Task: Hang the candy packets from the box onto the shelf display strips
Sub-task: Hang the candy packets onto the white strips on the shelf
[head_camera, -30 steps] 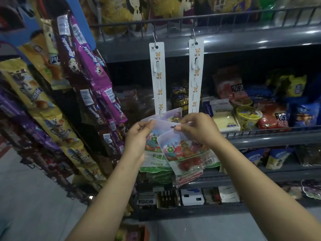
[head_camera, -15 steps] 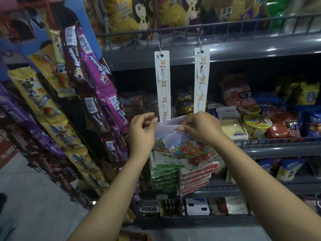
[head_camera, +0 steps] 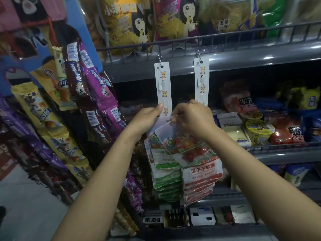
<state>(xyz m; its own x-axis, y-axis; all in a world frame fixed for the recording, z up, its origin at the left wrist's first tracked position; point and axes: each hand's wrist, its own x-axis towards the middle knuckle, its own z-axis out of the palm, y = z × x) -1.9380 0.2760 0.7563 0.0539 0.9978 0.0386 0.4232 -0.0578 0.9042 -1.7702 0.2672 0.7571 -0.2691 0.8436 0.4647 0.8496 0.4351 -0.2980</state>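
Below left display strip: my right hand pinches top edge of candy packet; my left hand holds strip's lower end, thumb straight.

1. The left display strip has bare hooks along its upper part; open air lies in front of them, reachable from the aisle.
2. The right display strip likewise shows bare upper hooks, with a dark open gap between the two strips.
3. Lower down, the left hand and right hand crowd the strips' lower ends together with the candy packet.
4. Hung green packets and red packets fill the space beneath.
5. Purple hanging bags close the left side.
6. The wire shelf rail bars the way above.
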